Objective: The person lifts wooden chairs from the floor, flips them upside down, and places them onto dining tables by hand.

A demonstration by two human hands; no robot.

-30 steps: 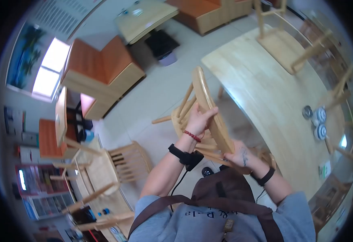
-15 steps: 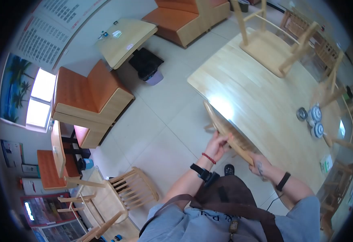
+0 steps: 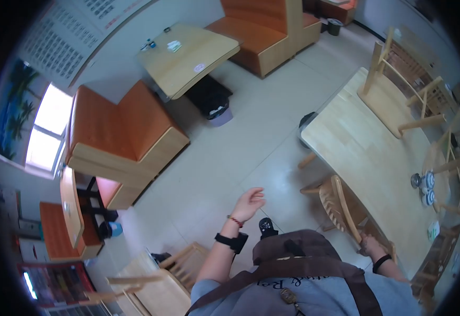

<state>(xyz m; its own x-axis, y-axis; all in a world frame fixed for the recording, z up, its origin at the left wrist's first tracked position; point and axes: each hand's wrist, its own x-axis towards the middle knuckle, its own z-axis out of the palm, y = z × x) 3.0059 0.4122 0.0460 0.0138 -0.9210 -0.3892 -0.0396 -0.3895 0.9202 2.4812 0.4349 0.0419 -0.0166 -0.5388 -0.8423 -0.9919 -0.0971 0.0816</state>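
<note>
The desk (image 3: 364, 139) stands to your right, the chair (image 3: 346, 207) just beside its edge. The chair's near end meets the fingers of your right hand (image 3: 372, 245); clenched or not, I cannot tell. Your left hand (image 3: 250, 204) hangs released, well apart.

- The window (image 3: 46, 129) glows blown-out white (its detail lost).
- Soft glare pales the floor (image 3: 280, 181).
- Fisheye distortion bends the outskirts; corners fall black.
</note>
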